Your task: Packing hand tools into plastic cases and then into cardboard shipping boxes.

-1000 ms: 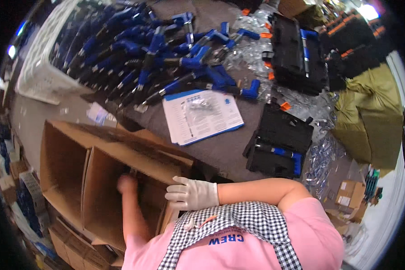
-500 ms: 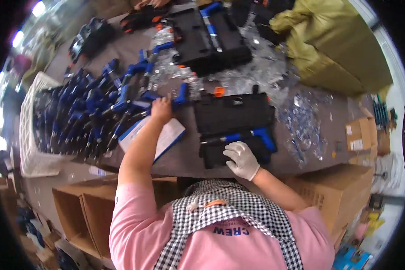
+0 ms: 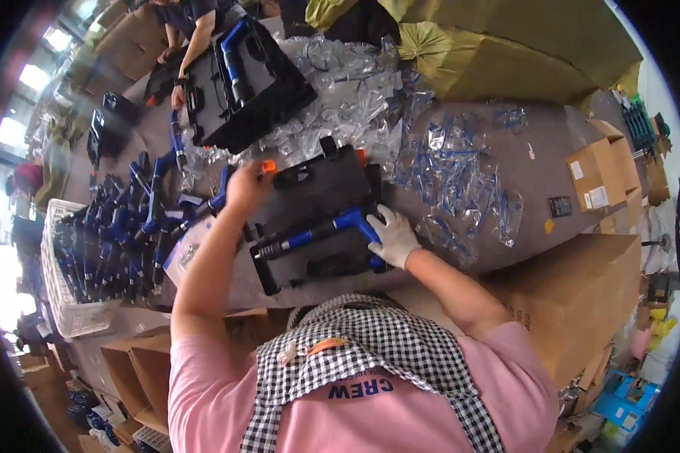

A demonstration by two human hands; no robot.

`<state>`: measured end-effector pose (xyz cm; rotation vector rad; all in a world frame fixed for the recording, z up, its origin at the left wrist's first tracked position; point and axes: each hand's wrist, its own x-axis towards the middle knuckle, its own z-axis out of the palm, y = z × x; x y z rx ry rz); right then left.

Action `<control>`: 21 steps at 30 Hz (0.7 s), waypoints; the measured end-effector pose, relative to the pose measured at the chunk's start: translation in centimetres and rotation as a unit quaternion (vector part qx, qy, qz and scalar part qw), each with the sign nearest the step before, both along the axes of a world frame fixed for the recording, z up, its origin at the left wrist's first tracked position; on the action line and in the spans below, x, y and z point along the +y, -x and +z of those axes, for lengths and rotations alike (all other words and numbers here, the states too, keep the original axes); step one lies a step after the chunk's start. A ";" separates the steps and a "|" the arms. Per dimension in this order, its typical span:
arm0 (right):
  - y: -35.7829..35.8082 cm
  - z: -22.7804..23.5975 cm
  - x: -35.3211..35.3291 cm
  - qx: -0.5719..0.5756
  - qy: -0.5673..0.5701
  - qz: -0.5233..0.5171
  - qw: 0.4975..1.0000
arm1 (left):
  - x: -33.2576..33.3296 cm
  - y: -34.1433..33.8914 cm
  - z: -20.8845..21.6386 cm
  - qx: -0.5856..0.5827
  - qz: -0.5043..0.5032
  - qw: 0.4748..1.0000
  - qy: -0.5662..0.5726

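A black plastic case [image 3: 321, 189] lies open before me, its lid tipped away. In the case rests a blue pistol-grip tool [image 3: 302, 237] with a black and metal barrel. My gloved right hand [image 3: 394, 237] is at the tool's handle by the case's right end, fingers and thumb closed about it. At the lid's left corner is my bare left hand [image 3: 247, 187], its fingertips by an orange latch [image 3: 269, 166]. That hand is partly blurred, so its grip is unclear. Another blue tool [image 3: 221, 190] lies just beside it.
Left stands a white plastic basket [image 3: 72, 317] heaped with blue tools. A second open black case [image 3: 272, 98] holds another tool; a co-worker's arm [image 3: 196, 45] reaches beside it. Clear plastic bags [image 3: 461, 166] cover much of the far and right side. Cardboard boxes [image 3: 582, 294] flank me.
My left hand has gone from the loose tools and paper sheet to the lid's corner. My right hand has moved from above the case onto the tool's handle. The whole view has shifted.
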<state>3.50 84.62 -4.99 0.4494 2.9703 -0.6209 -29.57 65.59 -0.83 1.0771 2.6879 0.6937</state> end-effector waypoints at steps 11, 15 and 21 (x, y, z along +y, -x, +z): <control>-3.8 -0.8 4.2 0.125 0.038 -0.243 0.961 | 25.9 -2.0 -4.8 0.078 -0.028 0.950 0.300; -2.4 -1.1 8.3 0.101 0.000 -0.271 0.957 | 27.2 0.0 -5.7 0.108 -0.050 0.958 0.261; 3.8 -2.2 12.3 -0.147 -0.063 -0.312 0.936 | 23.4 0.1 -1.0 0.221 -0.031 0.968 -0.113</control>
